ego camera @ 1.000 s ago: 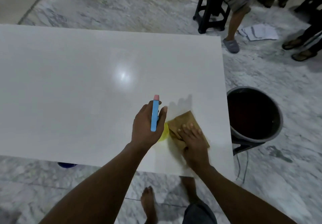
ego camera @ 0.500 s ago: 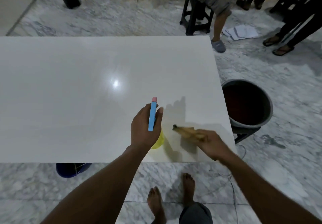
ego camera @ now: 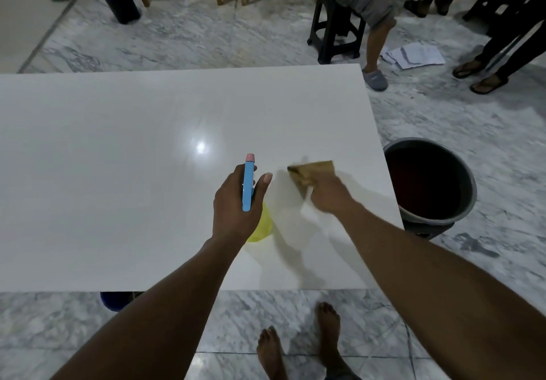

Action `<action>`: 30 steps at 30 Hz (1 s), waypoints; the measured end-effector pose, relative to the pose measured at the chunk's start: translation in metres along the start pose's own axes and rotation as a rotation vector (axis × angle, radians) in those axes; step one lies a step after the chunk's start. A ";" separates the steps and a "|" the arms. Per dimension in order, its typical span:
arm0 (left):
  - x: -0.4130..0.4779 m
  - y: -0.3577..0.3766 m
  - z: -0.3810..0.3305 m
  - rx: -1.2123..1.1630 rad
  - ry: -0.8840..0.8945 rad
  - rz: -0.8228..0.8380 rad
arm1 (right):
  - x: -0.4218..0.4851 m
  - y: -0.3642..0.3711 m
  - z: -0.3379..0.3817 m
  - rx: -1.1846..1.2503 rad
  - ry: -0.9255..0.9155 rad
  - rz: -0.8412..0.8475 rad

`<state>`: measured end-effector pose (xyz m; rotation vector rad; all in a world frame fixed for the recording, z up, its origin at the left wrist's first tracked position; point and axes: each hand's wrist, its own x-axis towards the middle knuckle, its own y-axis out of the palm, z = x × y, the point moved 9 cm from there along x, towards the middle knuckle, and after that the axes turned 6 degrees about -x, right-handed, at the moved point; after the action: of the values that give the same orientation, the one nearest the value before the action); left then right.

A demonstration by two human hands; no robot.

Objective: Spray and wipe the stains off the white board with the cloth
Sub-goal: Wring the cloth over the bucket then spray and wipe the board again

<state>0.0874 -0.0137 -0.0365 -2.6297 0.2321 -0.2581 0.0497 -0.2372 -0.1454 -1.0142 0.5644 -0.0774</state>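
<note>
Left hand (ego camera: pixel 236 205) grips the spray bottle (ego camera: pixel 248 186) above the white board (ego camera: pixel 118 172); right hand (ego camera: pixel 328 195) holds the cloth (ego camera: pixel 310 171). Best to flatten it and overlap strokes.

The right hand (ego camera: pixel 328 196) has swept the cloth (ego camera: pixel 312 172) away from the near edge of the white board (ego camera: pixel 118 178).

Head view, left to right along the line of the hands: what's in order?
Left hand gripping the spray bottle → cloth held in the right hand → bucket on the floor past the board's right edge.
</note>
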 end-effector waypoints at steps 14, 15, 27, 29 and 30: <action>-0.008 -0.005 0.017 0.042 -0.029 0.104 | -0.080 0.082 0.027 -0.294 0.007 -0.055; -0.009 -0.005 0.019 0.034 -0.044 0.105 | -0.078 0.073 0.028 -0.264 -0.005 -0.108; -0.013 0.001 0.024 0.022 -0.090 0.101 | -0.075 0.109 0.011 -0.409 0.003 -0.098; -0.013 0.001 0.025 0.013 -0.095 0.103 | -0.076 0.110 0.009 -0.402 0.010 -0.096; -0.013 0.001 0.025 0.000 -0.101 0.102 | -0.078 0.109 0.010 -0.386 0.014 -0.104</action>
<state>0.0804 -0.0006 -0.0607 -2.6125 0.3307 -0.0912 -0.0332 -0.1462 -0.1987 -1.4196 0.5501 -0.0687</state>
